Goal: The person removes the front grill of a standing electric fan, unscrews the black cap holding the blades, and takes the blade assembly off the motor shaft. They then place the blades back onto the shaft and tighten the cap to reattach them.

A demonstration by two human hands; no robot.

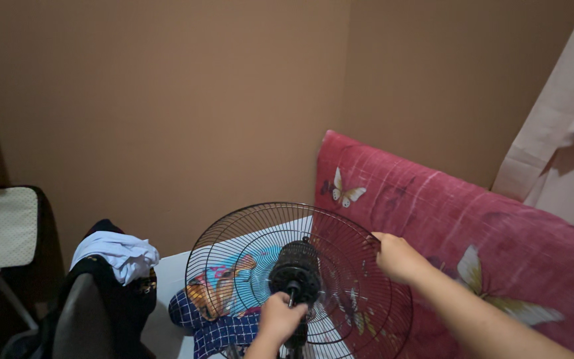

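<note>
Home bedroom: mattress point(473, 226), clothes point(117, 256)

Glossy black wire fan guard point(247, 233), matt plastic hub point(295, 264), cloth mattress point(473, 226)

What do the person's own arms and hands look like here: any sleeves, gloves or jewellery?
Both are bare. The right hand and its forearm show no sleeve, glove, watch or ring. The left hand is also ungloved, with a bare wrist; little of that arm is in view.

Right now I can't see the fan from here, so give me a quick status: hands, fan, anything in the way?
Left hand gripping shaft at motor. Right hand holding grille rim. No blades visible. Red mattress close behind.
</note>
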